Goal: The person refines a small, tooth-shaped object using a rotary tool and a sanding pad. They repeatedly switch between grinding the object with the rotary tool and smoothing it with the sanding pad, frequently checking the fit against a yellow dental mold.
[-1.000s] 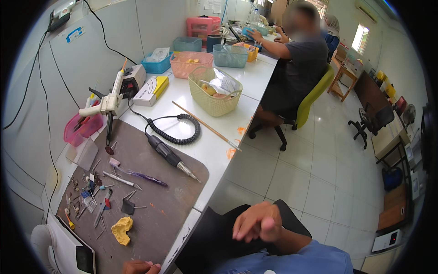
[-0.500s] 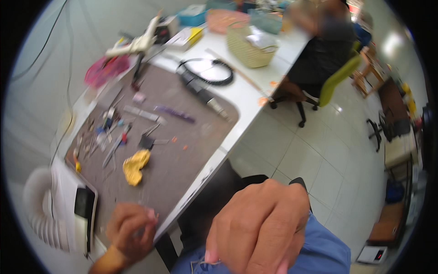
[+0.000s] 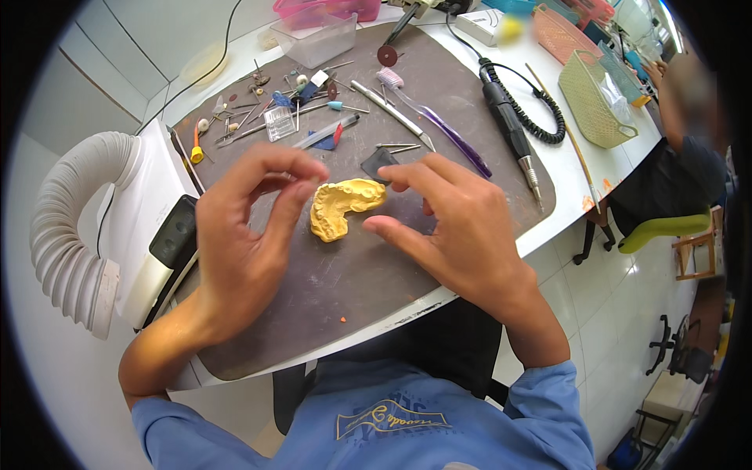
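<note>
over the yellow cast [image 3: 342,207], curled hands [image 3: 352,227]

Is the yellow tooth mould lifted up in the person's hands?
No, the yellow dental cast lies on the dark work mat, with the left hand and right hand open on either side of it.

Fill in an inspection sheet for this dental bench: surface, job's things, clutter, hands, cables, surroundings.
Surface: dark grey mat on a white bench.
Job's things: yellow dental cast lying on the mat.
Clutter: burs, purple toothbrush, black handpiece, clear box, baskets.
Hands: left hand and right hand open, either side of the cast, not gripping it.
Cables: coiled black cord.
Surroundings: white ribbed hose, seated person, tiled floor.
</note>
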### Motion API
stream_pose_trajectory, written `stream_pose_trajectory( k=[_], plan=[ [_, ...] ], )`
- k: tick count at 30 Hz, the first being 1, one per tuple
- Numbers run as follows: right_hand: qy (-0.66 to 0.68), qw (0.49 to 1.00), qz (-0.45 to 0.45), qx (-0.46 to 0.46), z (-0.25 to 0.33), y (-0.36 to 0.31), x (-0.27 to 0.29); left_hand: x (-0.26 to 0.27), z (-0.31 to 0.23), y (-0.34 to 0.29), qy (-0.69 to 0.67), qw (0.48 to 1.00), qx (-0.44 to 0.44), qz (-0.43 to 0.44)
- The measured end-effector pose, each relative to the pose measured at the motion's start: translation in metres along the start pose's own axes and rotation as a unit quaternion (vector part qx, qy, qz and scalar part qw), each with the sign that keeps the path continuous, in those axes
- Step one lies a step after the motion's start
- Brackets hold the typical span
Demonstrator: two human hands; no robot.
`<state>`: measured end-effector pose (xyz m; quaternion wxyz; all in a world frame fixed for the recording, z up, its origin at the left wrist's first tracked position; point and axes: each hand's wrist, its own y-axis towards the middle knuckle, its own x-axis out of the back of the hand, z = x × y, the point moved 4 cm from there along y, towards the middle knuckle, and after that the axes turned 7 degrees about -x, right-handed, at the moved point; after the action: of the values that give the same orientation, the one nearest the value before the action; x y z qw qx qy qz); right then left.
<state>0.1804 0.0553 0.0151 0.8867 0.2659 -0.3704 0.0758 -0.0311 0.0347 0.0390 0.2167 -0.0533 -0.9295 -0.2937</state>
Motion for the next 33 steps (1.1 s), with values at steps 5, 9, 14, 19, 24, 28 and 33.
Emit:
stream_pose_trajectory(
  k=[5, 9, 14, 19, 24, 28, 33],
  plan=[
    [0.035, 0.999, -0.005, -0.003, -0.008, 0.005, -0.013, -0.015, 0.017, 0.013, 0.04, 0.998, -0.029, 0.049],
    [0.044, 0.999, 0.0, 0.003, -0.009, 0.004, -0.014, -0.021, 0.021, 0.009, 0.074, 0.993, -0.053, 0.069],
    [0.035, 0.999, 0.001, 0.006, -0.008, 0.004, -0.012, -0.024, 0.022, 0.012, 0.109, 0.985, -0.11, 0.074],
    [0.039, 0.999, 0.001, 0.009, -0.009, 0.003, -0.012, -0.025, 0.023, 0.012, 0.116, 0.983, -0.108, 0.091],
    [0.036, 0.999, 0.005, 0.008, -0.008, 0.002, -0.012, -0.027, 0.025, 0.011, 0.105, 0.986, -0.091, 0.095],
    [0.035, 0.999, 0.003, 0.012, -0.008, 0.002, -0.012, -0.028, 0.02, 0.013, 0.085, 0.991, -0.074, 0.068],
    [0.034, 0.999, 0.012, 0.004, -0.009, 0.002, -0.012, -0.027, 0.024, 0.013, 0.082, 0.99, -0.058, 0.095]
  ],
)
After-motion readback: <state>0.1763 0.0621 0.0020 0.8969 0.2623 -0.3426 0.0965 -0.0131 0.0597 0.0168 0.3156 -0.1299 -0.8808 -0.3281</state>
